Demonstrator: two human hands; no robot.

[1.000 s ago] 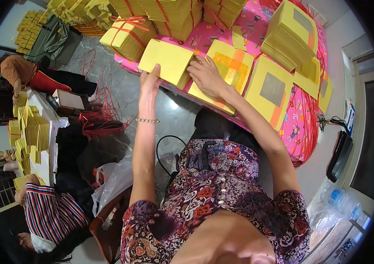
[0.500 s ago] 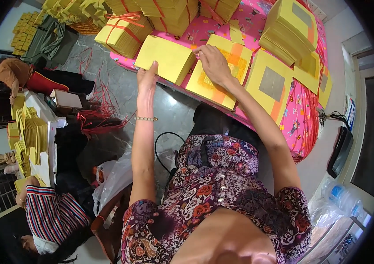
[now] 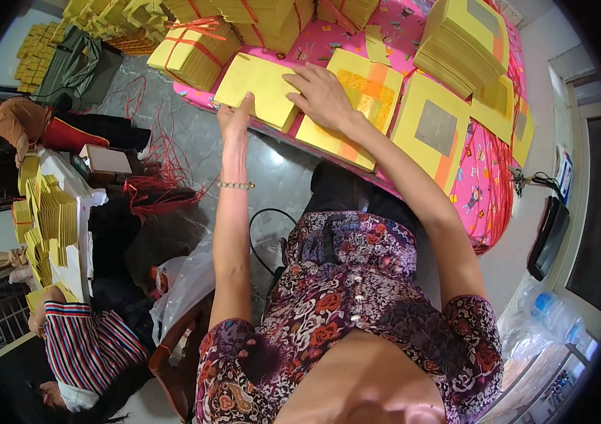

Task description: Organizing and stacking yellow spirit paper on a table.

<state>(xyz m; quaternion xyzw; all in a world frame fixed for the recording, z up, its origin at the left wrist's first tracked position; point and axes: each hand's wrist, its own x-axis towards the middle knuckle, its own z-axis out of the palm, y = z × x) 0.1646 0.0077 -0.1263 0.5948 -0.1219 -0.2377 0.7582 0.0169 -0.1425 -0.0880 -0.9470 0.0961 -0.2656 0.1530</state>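
Note:
A low stack of plain yellow paper sheets [image 3: 264, 78] lies at the table's near edge. My left hand [image 3: 235, 120] grips its near left side, thumb on top and the other fingers curled at the edge. Over the right end of that stack reaches my right hand [image 3: 323, 99], fingers apart, fingertips at its top right edge; whether they press on it I cannot tell. Beneath my right hand lies a yellow stack with a gold patterned square and an orange band [image 3: 368, 90]. To its right is a yellow stack with a grey-silver square [image 3: 436, 127].
Bundles of yellow paper tied with red string [image 3: 198, 51] stand at the back of the pink patterned table [image 3: 471, 185]. A tall stack [image 3: 456, 53] rises at the right. Red strings [image 3: 509, 191] hang over the right edge. Two people work at a white table [image 3: 78, 233] on the left.
My right hand has moved left, from the gold-square stack to the plain stack's right end, and its fingers have spread. My left hand keeps its grip, barely shifted.

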